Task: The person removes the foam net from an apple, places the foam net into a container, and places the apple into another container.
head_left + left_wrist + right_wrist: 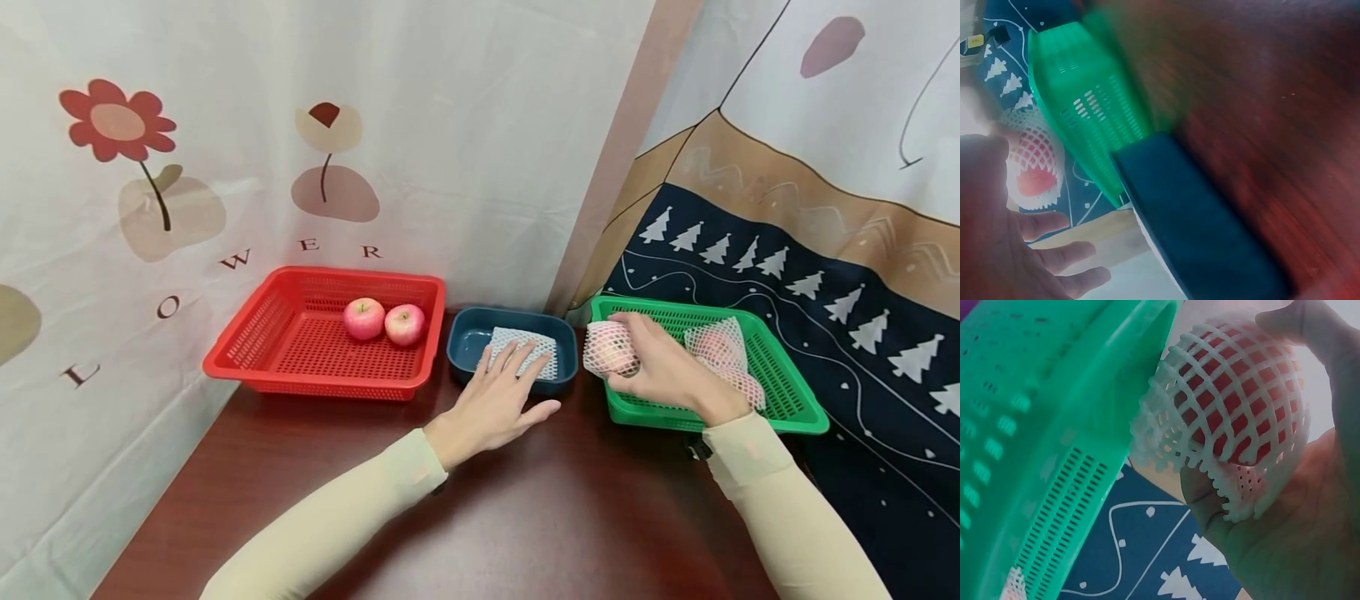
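Observation:
My right hand (660, 362) grips an apple in a white foam net (611, 350) at the left rim of the green basket (787, 367). In the right wrist view, thumb and fingers curl round the netted apple (1241, 394), red skin showing through the mesh. My left hand (495, 400) stretches over the front of the dark blue box (457, 350), its fingers spread and holding nothing. Inside that box lie white foam nets (546, 354), partly hidden by the fingers. More netted apples (716, 342) sit in the green basket, partly behind my right wrist.
To the left stands a red basket (300, 367) with two bare apples (364, 318) in its right part. The brown table (525, 517) runs in front of all three containers. Printed curtains (480, 150) hang close behind them.

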### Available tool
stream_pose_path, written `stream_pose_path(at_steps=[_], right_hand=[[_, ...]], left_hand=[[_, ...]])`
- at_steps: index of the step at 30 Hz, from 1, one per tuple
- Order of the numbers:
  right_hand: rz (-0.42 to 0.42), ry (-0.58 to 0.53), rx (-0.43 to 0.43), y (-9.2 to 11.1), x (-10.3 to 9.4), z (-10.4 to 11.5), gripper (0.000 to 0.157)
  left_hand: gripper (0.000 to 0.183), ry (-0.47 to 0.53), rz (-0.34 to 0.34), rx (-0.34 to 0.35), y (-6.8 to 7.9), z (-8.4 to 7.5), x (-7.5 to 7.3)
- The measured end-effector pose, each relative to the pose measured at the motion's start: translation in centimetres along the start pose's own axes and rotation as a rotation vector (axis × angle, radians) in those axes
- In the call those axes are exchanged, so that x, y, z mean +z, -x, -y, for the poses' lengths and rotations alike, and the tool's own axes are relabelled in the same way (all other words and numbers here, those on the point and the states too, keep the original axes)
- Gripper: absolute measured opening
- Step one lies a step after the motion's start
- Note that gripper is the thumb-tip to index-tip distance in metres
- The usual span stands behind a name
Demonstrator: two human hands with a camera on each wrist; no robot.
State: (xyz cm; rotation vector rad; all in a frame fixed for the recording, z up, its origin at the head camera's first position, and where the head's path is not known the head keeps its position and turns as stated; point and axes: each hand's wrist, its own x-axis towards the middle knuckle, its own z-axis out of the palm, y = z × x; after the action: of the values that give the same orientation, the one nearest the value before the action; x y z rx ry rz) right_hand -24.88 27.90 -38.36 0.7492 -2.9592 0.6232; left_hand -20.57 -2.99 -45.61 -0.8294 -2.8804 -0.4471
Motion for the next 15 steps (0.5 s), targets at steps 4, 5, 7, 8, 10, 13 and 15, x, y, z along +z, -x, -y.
stream_pose_path(at_steps=[4,5,7,8,10,13,15], right_hand=[[-0.005,-0.013,-0.009,0.1,0.7,0.5,0.092],[-0.001,-0.013,-0.007,0.2,0.9,0.6,0.092],[0.004,-0.015,-0.009,0.2,1.3,0.9,0.092],[0.006,-0.016,-0.008,0.3,1.4,1.0,0.092],[0.002,-0.015,-0.019,0.3,1.7,1.3,0.092],[-0.007,-0.018,-0.033,0.5,2.0,1.6,0.092],[-0.011,-0.021,-0.05,0.6,2.2,1.9,0.094]], left_hand=[[0.085,0.004,-0.011,-0.003,0.8,0.2,-0.1],[0.084,0.004,-0.015,-0.003,0.9,0.3,0.0],[0.084,0.003,-0.023,-0.004,1.2,0.5,0.0],[0.083,0.004,-0.026,-0.003,1.4,0.6,0.0],[0.083,0.001,-0.037,0.003,1.7,0.8,0.1],[0.082,-0.001,-0.047,0.011,2.2,1.1,0.2],[0.082,-0.004,-0.055,0.015,2.5,1.2,0.2]])
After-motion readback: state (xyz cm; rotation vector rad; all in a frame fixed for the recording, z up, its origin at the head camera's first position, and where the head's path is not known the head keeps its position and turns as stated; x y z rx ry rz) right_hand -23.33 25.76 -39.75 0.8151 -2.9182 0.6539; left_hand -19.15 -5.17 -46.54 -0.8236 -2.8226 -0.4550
